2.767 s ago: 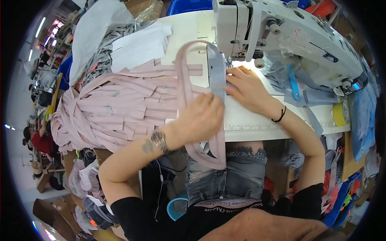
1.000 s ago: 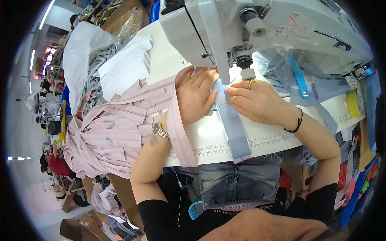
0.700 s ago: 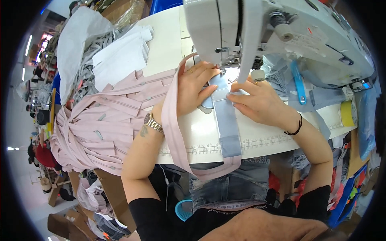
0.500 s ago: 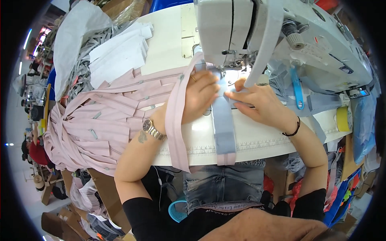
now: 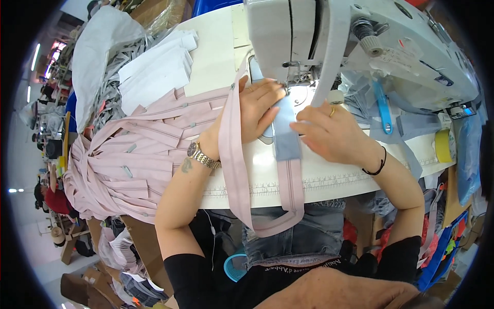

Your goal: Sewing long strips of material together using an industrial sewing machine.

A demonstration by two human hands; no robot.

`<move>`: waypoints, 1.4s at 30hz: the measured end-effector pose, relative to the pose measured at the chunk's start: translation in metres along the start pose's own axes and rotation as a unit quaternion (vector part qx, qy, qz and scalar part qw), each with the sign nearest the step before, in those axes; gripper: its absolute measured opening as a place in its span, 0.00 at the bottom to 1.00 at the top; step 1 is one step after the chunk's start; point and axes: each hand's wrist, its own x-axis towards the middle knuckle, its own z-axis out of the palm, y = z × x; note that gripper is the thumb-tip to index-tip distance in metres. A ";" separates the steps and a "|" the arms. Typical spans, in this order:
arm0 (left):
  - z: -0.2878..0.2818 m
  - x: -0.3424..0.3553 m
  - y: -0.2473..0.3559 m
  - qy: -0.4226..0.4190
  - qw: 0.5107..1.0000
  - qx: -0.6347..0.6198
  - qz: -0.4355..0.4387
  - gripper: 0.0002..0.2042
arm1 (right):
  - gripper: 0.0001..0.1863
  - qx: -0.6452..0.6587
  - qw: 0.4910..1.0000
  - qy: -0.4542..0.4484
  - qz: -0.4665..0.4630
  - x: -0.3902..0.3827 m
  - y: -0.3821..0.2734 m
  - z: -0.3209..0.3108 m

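A blue-grey fabric strip (image 5: 287, 138) lies under the sewing machine (image 5: 288, 36), with a pink zipper tape (image 5: 292, 180) running out from its near end. That tape loops over the table's front edge and back up across my left wrist. My left hand (image 5: 253, 109) presses curved fingers onto the strip's left side by the presser foot; its thumb rests lower down. On the other side, my right hand (image 5: 334, 133) has loosely bent, parted fingers, with the tips at the strip's right edge. Nothing shows in its grasp. The left fingertips are partly hidden near the foot.
Many pink zipper tapes (image 5: 128, 154) spread over the left of the table. Behind them are white sheets (image 5: 154, 72) and grey scraps. To the right lie a light-blue tool (image 5: 384, 109), yellow tape roll (image 5: 442, 145) and grey-blue pieces (image 5: 419, 126). A ruler strip (image 5: 339, 183) lines the front edge.
The blue-grey strip has moved away from me, under the machine, drawing more pink tape onto the table. The tape's hanging part now shows as a loop. My right fingers have drawn back slightly.
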 end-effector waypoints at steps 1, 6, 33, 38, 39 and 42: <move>0.001 -0.001 -0.003 0.010 1.000 0.012 0.001 0.14 | 0.18 0.001 1.000 0.002 0.001 0.002 -0.003 -0.001; 0.010 0.002 -0.011 0.039 0.999 0.020 -0.020 0.15 | 0.17 0.030 0.989 -0.028 -0.144 0.001 -0.016 0.001; 0.003 0.000 -0.004 0.033 0.994 -0.103 -0.025 0.18 | 0.23 0.026 1.000 0.002 -0.005 0.003 0.004 0.010; 0.003 0.004 -0.006 0.056 0.993 -0.100 -0.021 0.18 | 0.24 0.039 0.999 0.002 -0.005 0.004 0.006 0.008; 0.003 0.004 -0.006 0.061 0.995 -0.077 -0.012 0.18 | 0.24 0.028 0.999 0.011 -0.013 0.004 0.006 0.008; 0.000 0.004 0.000 0.055 0.997 -0.047 -0.029 0.18 | 0.25 0.045 0.999 -0.012 0.008 0.005 0.006 0.009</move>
